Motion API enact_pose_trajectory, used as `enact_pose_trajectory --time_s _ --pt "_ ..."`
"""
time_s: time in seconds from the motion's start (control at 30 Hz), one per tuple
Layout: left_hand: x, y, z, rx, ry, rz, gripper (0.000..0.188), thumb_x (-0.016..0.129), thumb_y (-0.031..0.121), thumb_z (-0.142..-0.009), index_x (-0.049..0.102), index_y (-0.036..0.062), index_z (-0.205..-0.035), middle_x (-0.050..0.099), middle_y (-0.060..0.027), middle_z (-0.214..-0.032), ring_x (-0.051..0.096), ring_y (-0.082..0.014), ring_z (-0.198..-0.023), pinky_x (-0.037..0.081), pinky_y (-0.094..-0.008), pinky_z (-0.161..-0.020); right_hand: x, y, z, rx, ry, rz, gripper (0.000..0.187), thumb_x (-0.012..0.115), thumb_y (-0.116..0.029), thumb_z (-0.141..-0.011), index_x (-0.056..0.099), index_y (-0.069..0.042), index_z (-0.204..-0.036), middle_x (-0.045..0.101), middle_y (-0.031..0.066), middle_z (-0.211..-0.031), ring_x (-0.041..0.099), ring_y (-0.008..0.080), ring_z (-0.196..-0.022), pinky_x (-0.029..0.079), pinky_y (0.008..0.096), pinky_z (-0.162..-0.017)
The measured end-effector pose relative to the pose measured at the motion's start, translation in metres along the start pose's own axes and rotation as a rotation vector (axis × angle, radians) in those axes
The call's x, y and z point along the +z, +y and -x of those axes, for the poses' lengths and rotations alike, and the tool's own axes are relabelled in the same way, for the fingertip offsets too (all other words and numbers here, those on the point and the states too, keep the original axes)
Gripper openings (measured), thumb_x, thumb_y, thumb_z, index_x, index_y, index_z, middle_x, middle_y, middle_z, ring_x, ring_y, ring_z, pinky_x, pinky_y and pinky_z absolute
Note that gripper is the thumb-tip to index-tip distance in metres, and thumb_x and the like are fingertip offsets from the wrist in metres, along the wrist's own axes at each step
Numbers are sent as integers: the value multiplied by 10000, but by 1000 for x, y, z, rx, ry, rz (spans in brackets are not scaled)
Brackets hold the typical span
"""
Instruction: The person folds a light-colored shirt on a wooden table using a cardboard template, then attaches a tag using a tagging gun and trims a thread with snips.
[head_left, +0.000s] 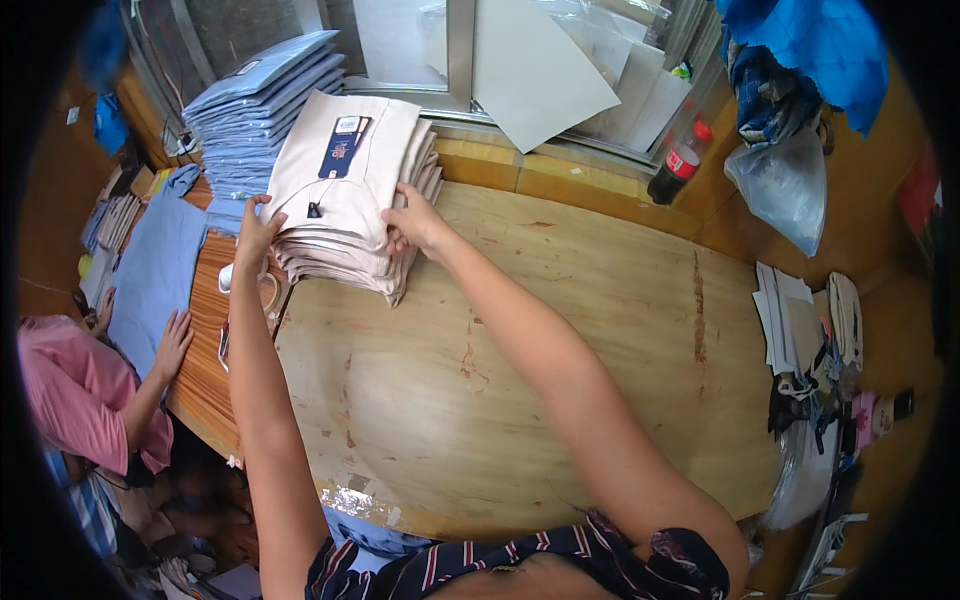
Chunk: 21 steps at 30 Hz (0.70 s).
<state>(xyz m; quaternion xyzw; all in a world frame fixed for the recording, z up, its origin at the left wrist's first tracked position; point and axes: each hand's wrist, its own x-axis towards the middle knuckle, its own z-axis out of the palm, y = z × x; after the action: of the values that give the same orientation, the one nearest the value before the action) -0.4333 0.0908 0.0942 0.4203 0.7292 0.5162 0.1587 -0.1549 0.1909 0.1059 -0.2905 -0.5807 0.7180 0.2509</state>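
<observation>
A stack of folded cream garments stands at the far left part of the wooden table. On the top garment lie a dark blue hang tag and a small black tag. My left hand grips the near left corner of the upper layers between thumb and fingers. Opposite it, my right hand pinches the right edge, thumb on top and fingers curled against the side. How many layers each hand holds cannot be made out. Both arms are stretched forward.
Behind the stack rises a tall pile of folded blue shirts. At left, a person in a pink top handles a blue garment. A cola bottle stands on the sill; papers line the right edge. Tape lies nearby.
</observation>
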Motion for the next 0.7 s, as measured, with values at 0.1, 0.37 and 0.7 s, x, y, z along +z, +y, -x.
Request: enact_pose_trajectory --time_s 0.1,0.37,0.7 --pt "10 0 -10 30 -116 109 395 614 85 -754 412 104 -1093 454 -18 -723 416 -82 -586 350 -216 -462 -24 5 65 -4 -102 47 550 449 -61 -854 145 -77 -1312 582 97 -702 533 138 -452 431 252 -398" --pt "8 34 14 -238 -420 569 444 484 121 -841 326 112 -1255 518 -142 -1090 539 -263 -925 465 -378 -731 -82 65 358 226 238 80 504 393 -12 -822 210 -73 -1288 571 103 -683 523 130 -445 413 242 -389" --pt "228 35 199 293 -339 -195 399 495 116 -830 377 73 -1210 518 -149 -1089 536 -263 -932 463 -378 -743 -12 182 789 905 2057 655 362 531 -84 -723 517 -144 -1079 603 140 -700 597 288 -658 458 395 -586"
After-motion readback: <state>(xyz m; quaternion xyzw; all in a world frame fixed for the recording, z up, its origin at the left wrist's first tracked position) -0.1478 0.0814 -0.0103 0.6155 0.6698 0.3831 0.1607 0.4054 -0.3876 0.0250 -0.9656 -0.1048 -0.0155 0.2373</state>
